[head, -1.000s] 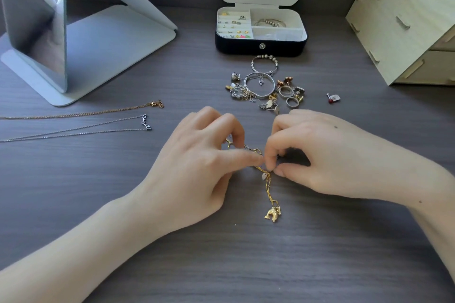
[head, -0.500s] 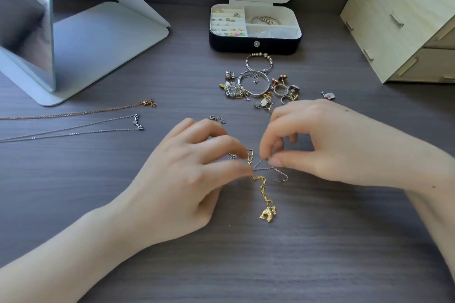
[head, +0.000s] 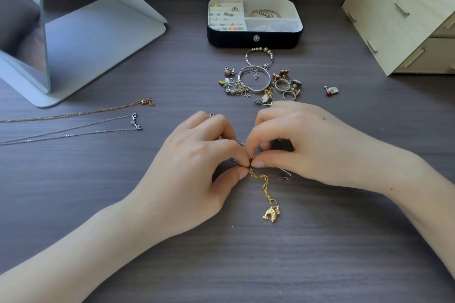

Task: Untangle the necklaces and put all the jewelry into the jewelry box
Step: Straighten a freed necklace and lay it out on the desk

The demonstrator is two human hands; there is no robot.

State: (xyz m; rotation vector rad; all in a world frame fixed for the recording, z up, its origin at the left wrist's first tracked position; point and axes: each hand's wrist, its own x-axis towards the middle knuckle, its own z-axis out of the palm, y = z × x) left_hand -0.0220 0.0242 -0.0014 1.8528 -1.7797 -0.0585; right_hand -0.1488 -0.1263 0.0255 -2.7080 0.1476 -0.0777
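Head view: both hands meet low over the grey table [head: 246, 265], well in front of the open jewelry box [head: 254, 40]. The left hand [head: 194, 170] pinches a knot of chains between thumb and forefinger. The right hand [head: 307, 145], fingers curled, pinches the same knot from the other side. From there the gold chain [head: 264, 187] trails toward the viewer and ends in a gold pendant [head: 270, 214] lying flat on the table.

These strands look light, limp and slippery. The thin silver chain [head: 283, 174] would likely kink or snap under a hard tug, so the hold belongs right at the knot, fingertips easing loops apart. The pendant is the one solid part.

The knot itself sits under the fingertips, so how the strands cross cannot be told. The silver chain vanishes beneath the right palm, and two straightened necklaces [head: 73, 122] run off the left edge. The loose pile [head: 256, 79] near the box is too small to sort piece by piece.
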